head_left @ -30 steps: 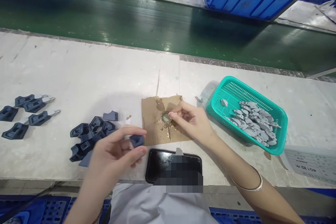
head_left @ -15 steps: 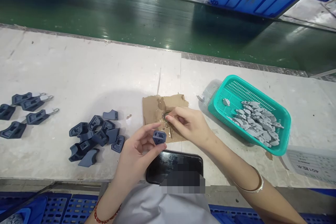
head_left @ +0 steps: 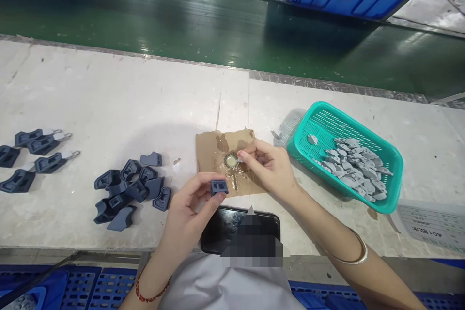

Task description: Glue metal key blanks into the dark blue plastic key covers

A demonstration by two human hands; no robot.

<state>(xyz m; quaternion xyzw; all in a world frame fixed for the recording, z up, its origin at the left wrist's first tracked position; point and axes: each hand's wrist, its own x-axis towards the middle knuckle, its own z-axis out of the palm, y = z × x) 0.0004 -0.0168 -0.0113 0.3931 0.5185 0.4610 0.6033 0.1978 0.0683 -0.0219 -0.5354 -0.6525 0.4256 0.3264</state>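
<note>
Loose blue-grey moulded blocks [head_left: 136, 190] lie on the counter [head_left: 109, 92]. The left hand [head_left: 189, 206] firmly pinches one hollow block [head_left: 219, 187] near the cardboard [head_left: 205, 147], long axis roughly left-right, recess facing the viewer. The step looks like wetting at the small round dish [head_left: 231, 160]; the next move calls for a steady hold. The right hand [head_left: 269, 164] bunches its fingertips by the rim, its grip unclear.

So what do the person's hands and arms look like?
Both are bare: no gloves, no sleeves in view. A thin red bracelet circles the wrist by the left hand. A shiny silver-coloured bangle circles the right forearm.
</note>
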